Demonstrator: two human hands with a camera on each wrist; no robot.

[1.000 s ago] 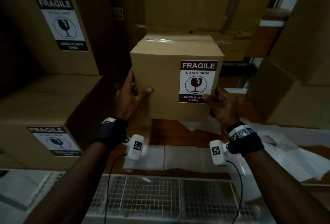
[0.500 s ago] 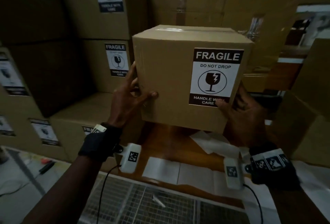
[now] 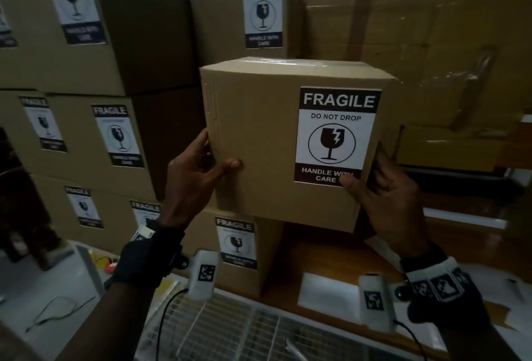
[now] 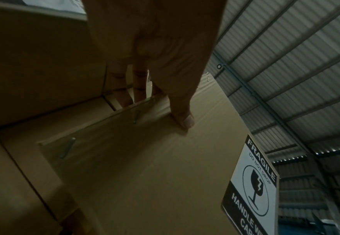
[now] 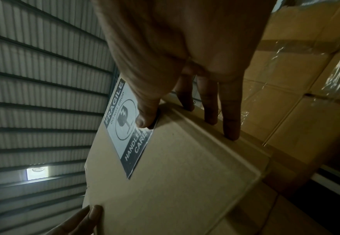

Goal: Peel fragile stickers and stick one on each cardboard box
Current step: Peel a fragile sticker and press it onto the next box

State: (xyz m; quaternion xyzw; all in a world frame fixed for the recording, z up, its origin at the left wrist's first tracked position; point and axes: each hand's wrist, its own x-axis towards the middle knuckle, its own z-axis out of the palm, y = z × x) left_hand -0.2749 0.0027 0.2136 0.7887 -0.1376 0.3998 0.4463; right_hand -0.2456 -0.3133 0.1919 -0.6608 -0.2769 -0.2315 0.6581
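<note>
I hold a brown cardboard box (image 3: 259,136) in the air between both hands. A white and black fragile sticker (image 3: 336,133) is stuck flat on its front face. My left hand (image 3: 198,168) grips the box's lower left corner, thumb on the front and fingers along the left side. My right hand (image 3: 385,196) grips the lower right corner, its thumb on the sticker's bottom edge. In the left wrist view the thumb (image 4: 183,114) presses the box (image 4: 144,174) near the sticker (image 4: 253,187). The right wrist view shows fingers (image 5: 231,120) along the side of the box (image 5: 185,182).
Stickered boxes are stacked at the left and behind (image 3: 262,12). Another stickered box (image 3: 239,245) sits directly under the held one. Large taped cartons (image 3: 403,44) fill the back right. White backing sheets (image 3: 325,291) lie on the wooden table (image 3: 316,254); a wire rack (image 3: 244,332) is nearest me.
The box has risen and travelled left, from over the table to above the low box in the stack. Both hands kept the same hold.
</note>
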